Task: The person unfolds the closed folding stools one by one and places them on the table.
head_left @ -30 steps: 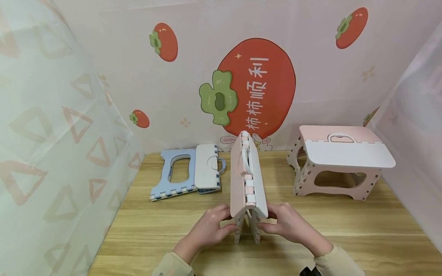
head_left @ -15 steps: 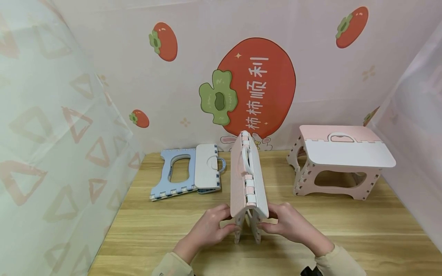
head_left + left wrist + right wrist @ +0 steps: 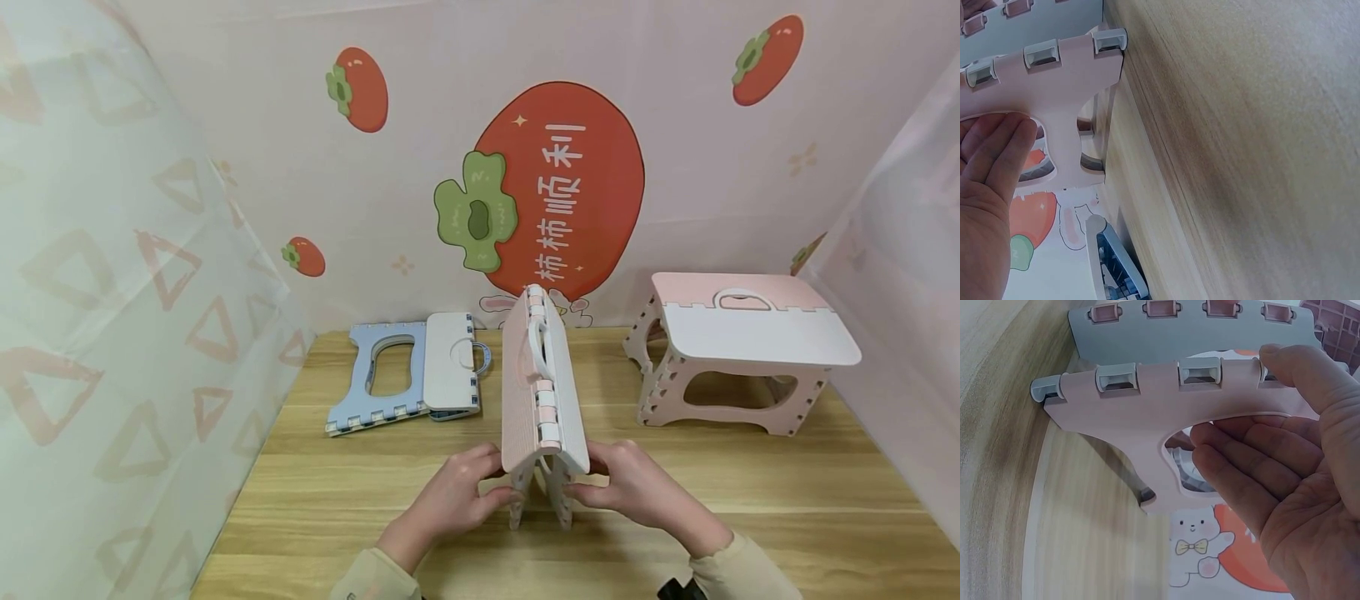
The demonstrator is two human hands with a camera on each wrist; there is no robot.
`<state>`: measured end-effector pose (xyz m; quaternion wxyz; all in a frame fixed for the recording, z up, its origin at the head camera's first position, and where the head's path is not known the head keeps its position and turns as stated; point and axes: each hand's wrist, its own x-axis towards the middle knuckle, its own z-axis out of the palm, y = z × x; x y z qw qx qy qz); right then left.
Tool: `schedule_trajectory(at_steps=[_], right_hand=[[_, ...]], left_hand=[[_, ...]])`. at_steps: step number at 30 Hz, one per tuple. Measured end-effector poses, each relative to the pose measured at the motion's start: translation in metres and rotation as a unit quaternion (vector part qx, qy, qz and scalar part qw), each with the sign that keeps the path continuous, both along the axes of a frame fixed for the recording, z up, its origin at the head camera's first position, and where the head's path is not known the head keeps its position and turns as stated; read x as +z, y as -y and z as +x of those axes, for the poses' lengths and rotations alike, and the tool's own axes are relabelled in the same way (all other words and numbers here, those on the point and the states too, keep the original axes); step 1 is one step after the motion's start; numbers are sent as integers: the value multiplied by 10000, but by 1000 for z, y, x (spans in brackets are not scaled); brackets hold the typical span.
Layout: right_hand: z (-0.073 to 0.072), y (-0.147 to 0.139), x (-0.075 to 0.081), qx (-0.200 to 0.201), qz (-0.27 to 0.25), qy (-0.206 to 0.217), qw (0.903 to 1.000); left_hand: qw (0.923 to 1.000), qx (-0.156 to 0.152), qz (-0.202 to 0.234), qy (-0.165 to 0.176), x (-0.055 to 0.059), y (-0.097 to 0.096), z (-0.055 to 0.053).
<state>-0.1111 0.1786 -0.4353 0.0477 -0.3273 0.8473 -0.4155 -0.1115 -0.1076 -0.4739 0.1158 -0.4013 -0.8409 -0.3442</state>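
Note:
A pink and white folding stool [image 3: 545, 383] stands in the middle of the table, partly folded, with its two top halves sloping down from the central hinge like a roof. My left hand [image 3: 465, 492] grips its left leg panel; in the left wrist view the fingers [image 3: 1004, 150] reach into the panel's cut-out. On the other side, my right hand [image 3: 626, 483] holds the right leg panel. Its fingers [image 3: 1247, 469] pass into that panel's opening, while the thumb [image 3: 1300, 369] lies over the hinged edge. The top halves hide some fingertips in the head view.
At the back left, a blue and white folding stool [image 3: 453, 367] lies folded flat on the wooden table [image 3: 322, 525]. An unfolded pink and white stool [image 3: 757, 333] stands upright at the back right. Printed sheets [image 3: 405, 192] wall the back and sides.
The stool's right side and my right hand have shifted slightly to the right, so the two halves stand a little wider apart. My left hand stays nearly still.

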Motion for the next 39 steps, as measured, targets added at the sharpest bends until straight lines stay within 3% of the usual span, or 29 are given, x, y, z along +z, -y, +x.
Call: schedule_trajectory(at_steps=[17,29,39], right_hand=[[0,-6,1,-68,90,-33,9999],[0,-12,2,-102,195,-176,9996],[0,-16,3,-119,187,-273,9994]], left_hand=[[9997,49,-63,210,4,2,3],[10000,35,-68,59,1,2,2],[9998,23,-55,199,2,3,1]])
